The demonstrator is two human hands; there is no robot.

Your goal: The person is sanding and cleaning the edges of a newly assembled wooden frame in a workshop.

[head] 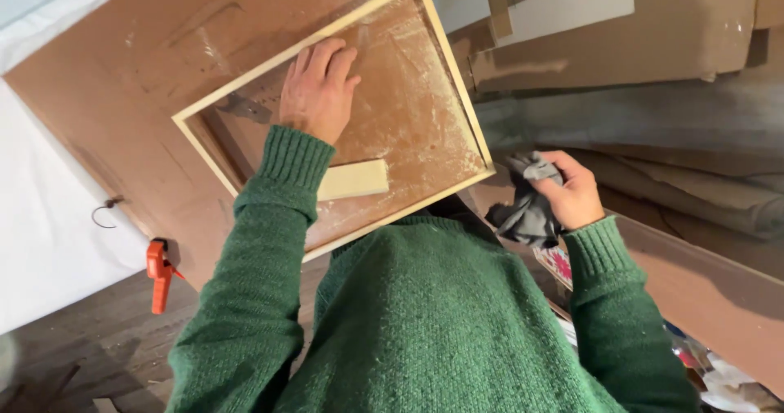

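Observation:
A pale wooden frame [457, 86] with a brown board inside lies on a large brown panel [147, 62]. My left hand [317, 90] rests flat, fingers together, on the dusty board inside the frame. A small pale wood block [355, 179] lies in the frame by my left cuff. Off the frame's right corner, my right hand [574, 192] grips a crumpled grey cloth [527, 209]. Both arms wear green knitted sleeves.
An orange clamp [159, 274] sits at the panel's lower left edge, near a wire hook [104, 210] on a white sheet [41, 217]. Cardboard sheets [670, 29] lie at the top right. A brown board edge [702, 274] and clutter are at the lower right.

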